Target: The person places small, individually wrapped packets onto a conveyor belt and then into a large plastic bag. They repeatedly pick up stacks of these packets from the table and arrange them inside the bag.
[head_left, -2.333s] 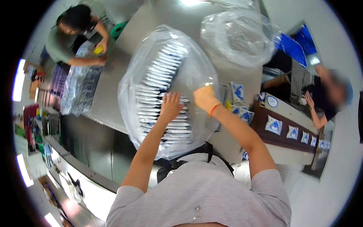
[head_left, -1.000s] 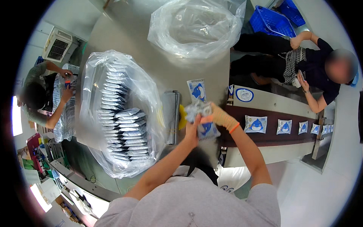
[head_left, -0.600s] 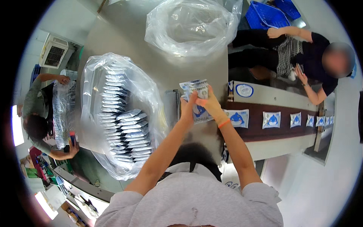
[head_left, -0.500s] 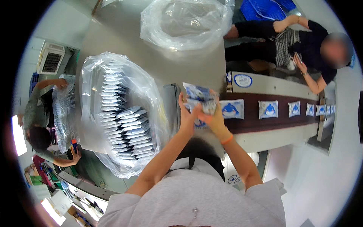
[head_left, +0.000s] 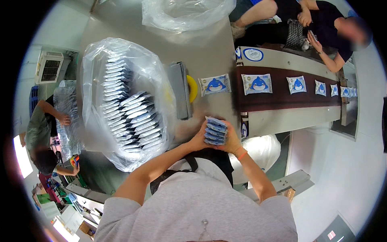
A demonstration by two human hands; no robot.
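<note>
This looks to me like a factory packing room: pouches lie single file on a conveyor belt, a metal counter stands at the belt's end, and left of the belt a clear bag holds rows more.

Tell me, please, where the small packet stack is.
In the head view, the packet stack is right of centre, between left hand and right hand, below the lone packet.

A white vented unit is at left, a dark-clothed person upper right.
</note>
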